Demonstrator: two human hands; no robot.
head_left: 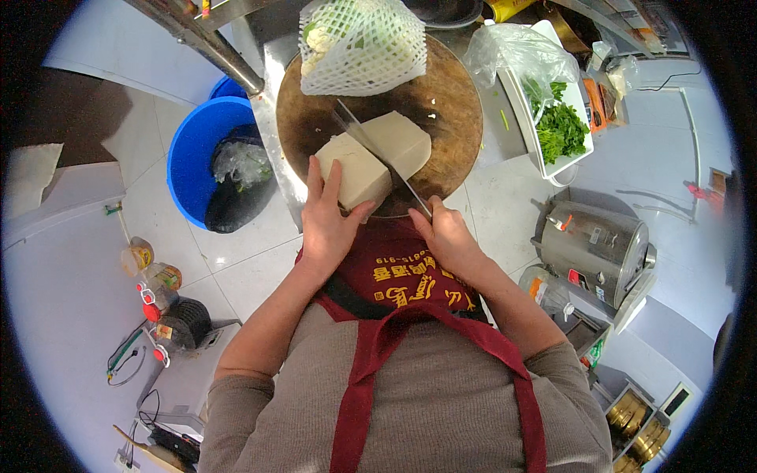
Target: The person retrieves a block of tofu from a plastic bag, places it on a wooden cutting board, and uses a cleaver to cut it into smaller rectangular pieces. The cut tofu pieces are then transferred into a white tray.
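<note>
Two pale blocks that look like tofu lie on a round wooden chopping board (455,112). My left hand (331,219) rests on the nearer block (355,171), fingers spread over its left side and thumb at its front edge. In my right hand (446,233) is the handle of a kitchen knife (378,151). Its blade stands between the nearer block and the farther block (399,139), its tip pointing away to the upper left. The knife's handle is mostly hidden by my fingers.
A cauliflower in white foam netting (364,50) sits at the board's far edge. To the right is a white tray (553,171) with leafy greens (562,133) and a plastic bag (520,50). A blue bin (189,159) stands left, beside a metal post (236,62).
</note>
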